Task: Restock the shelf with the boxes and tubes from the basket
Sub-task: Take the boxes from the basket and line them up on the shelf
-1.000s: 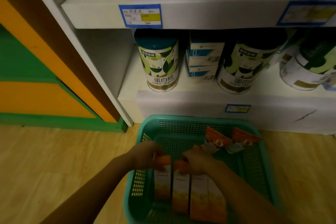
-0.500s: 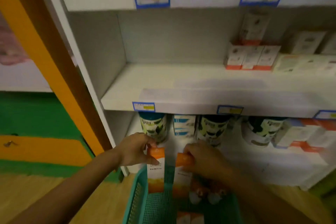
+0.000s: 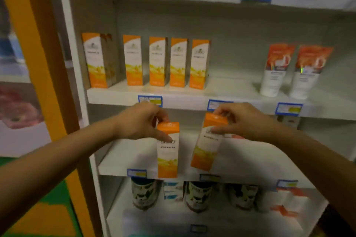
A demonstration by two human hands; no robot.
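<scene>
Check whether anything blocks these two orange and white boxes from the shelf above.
Nothing visible does. The left hand and right hand each hold one orange and white box below the white shelf, whose stretch between standing boxes and tubes is bare.

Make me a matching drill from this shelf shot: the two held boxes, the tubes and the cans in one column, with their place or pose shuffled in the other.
Things
1. left box, in the left hand
2. right box, in the right hand
3. tubes
4. cans

Place or pose
A. on the lowest shelf in view
B. held tilted
C. standing at the right of the upper shelf
D. held upright

Pairs: 1-D, 2-B, 3-C, 4-A
</scene>
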